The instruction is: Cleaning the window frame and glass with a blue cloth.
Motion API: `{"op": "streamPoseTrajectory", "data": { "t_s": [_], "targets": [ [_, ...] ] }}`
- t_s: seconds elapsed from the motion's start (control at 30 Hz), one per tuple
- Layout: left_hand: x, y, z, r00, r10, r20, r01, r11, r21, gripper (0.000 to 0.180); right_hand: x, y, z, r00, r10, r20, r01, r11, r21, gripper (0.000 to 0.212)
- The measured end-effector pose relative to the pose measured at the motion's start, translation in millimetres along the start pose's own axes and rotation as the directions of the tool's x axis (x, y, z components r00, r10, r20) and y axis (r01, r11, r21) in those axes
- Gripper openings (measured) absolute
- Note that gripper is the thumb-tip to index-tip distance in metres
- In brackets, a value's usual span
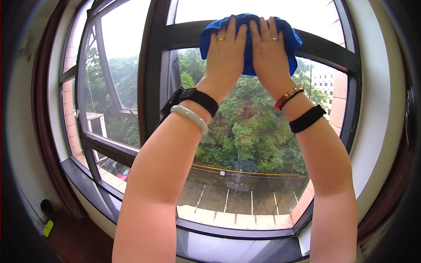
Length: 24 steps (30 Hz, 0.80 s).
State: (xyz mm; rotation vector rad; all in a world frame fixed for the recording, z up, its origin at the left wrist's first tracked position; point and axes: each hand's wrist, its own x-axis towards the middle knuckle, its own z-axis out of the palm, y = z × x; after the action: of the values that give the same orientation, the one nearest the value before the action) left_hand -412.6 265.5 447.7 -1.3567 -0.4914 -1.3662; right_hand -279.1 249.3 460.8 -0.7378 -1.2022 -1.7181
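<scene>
Both hands are raised side by side, palms down on the cloth: the left hand and the right hand lie flat, fingers extended and slightly parted, neither one curled in a grip. Beneath them a blue cloth is bunched across the dark crossbar of the window, its lower edge hanging over the top of the lower pane. The flat, paired hold appears chosen to spread pressure and keep the cloth from slipping down. A pale bangle circles the left forearm; a beaded bracelet and a black band sit at the right wrist. To the left, a hinged sash appears to stand ajar; trees and marked parking bays show outside. Not verifiable: the palms, the cloth's underside and the bar behind it, all covered. The upper pane is cut off and washed out; a yellow-green object, lower left, cannot be identified.
</scene>
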Motion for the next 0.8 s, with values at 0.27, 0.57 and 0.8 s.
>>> {"op": "streamPoseTrajectory", "data": {
  "t_s": [0.27, 0.57, 0.8],
  "targets": [
    [-38.8, -85.0, -35.3, 0.995, -0.069, 0.072, 0.058, 0.987, 0.148, 0.052, 35.6, -89.0, 21.9, 0.998, -0.045, -0.034, 0.052, 0.972, 0.230, 0.047],
    [-56.1, -105.7, -44.7, 0.961, -0.276, 0.023, 0.271, 0.953, 0.132, 0.054, 58.7, -136.9, 32.0, 0.995, -0.098, -0.035, 0.103, 0.959, 0.262, 0.046],
    [-94.6, -85.2, -56.0, 0.940, -0.337, 0.051, 0.316, 0.918, 0.240, 0.055, 33.6, -149.5, 18.9, 0.976, -0.212, -0.051, 0.217, 0.919, 0.328, 0.039]
  ]
}}
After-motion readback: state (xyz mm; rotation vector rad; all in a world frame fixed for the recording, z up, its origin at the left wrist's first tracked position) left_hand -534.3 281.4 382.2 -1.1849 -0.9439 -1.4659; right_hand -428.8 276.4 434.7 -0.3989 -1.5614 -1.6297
